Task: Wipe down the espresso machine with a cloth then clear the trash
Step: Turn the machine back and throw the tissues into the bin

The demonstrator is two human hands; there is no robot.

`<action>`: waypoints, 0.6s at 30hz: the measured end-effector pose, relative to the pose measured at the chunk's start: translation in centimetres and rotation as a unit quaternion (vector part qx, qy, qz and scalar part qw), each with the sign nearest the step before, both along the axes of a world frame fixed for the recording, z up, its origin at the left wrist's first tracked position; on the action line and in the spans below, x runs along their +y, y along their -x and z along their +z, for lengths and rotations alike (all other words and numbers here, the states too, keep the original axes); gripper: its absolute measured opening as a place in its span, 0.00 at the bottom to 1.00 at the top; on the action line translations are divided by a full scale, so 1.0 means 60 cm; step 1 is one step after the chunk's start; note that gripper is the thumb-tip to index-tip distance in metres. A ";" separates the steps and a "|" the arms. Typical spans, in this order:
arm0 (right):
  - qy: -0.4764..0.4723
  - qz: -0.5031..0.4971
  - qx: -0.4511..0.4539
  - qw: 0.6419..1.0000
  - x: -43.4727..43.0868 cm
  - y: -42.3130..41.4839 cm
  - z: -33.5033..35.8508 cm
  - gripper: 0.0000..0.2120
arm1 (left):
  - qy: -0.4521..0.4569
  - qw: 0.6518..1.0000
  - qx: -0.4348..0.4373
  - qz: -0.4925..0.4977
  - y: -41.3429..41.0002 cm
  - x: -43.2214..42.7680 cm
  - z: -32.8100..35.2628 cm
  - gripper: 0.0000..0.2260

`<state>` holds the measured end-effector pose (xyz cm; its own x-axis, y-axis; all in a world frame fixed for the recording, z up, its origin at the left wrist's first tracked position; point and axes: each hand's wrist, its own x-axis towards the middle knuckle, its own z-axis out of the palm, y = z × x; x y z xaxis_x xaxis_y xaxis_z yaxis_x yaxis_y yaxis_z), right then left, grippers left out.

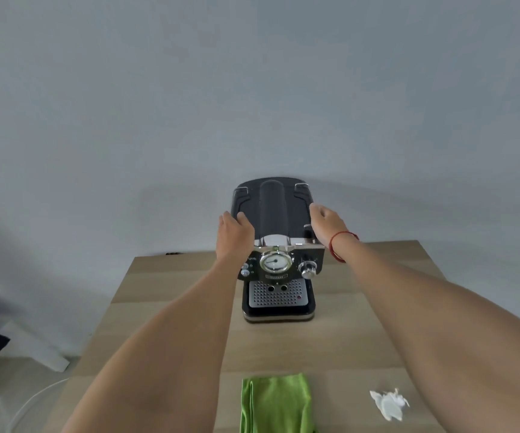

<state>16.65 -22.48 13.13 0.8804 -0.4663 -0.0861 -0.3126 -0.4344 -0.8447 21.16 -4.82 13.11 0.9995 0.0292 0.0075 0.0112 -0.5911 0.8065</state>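
While both hands, left (234,234) and right (326,225), clasp the black-and-chrome espresso machine (276,245), the folded green cloth (276,403) and crumpled white paper (389,404) lie on the wooden bench (165,295).

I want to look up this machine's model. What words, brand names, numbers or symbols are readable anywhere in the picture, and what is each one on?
Nothing can be read for certain.
Nameplate under the round gauge on the espresso machine: lettering is there, too small and blurred to read.
Gauge face: a needle shows, no legible numbers.
Marks beside the small buttons: tiny symbols, unreadable.
Green cloth, crumpled white trash, wooden table: no text.
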 end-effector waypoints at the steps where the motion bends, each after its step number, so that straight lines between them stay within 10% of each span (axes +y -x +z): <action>1: -0.004 -0.011 0.004 1.000 -0.001 0.021 -0.002 0.19 | -0.019 1.000 -0.016 -0.010 0.012 0.000 0.001 0.23; 9: 0.029 -0.027 0.059 0.997 -0.083 0.187 -0.010 0.20 | -0.092 0.974 -0.167 -0.123 0.156 -0.072 0.026 0.21; 18: 0.071 -0.046 0.170 0.982 -0.184 0.363 -0.116 0.22 | -0.155 0.955 -0.110 -0.226 0.334 -0.231 -0.092 0.11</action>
